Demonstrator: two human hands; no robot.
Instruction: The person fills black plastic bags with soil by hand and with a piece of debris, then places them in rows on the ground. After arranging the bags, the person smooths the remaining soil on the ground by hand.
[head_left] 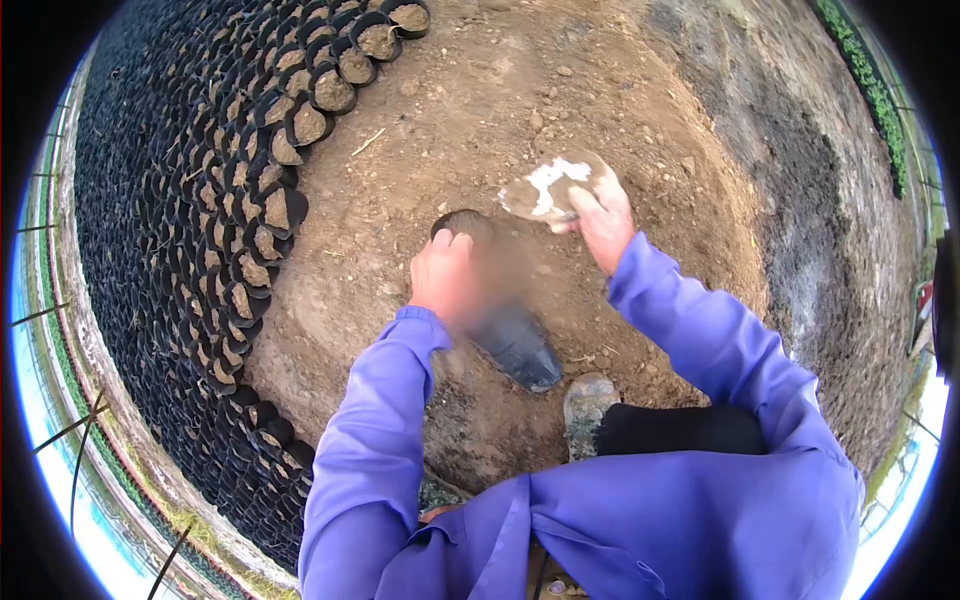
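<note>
My right hand (603,220) is closed on the edge of a flat, roundish brown plate (550,188) with a white patch, held above the soil. To its left, my left hand (442,268) has its fingers bent over the rim of a dark round pot (462,225), whose lower part is lost in a blurred area. Just below that blur a black, shiny pointed object (520,350) lies on the ground near my shoe; I cannot make out what it is.
Rows of black pots filled with soil (270,200) cover the left side. Brown soil (400,170) with small clods lies ahead. My shoe (590,400) is at the lower middle. Grey ground and a green plant strip (870,90) run along the right.
</note>
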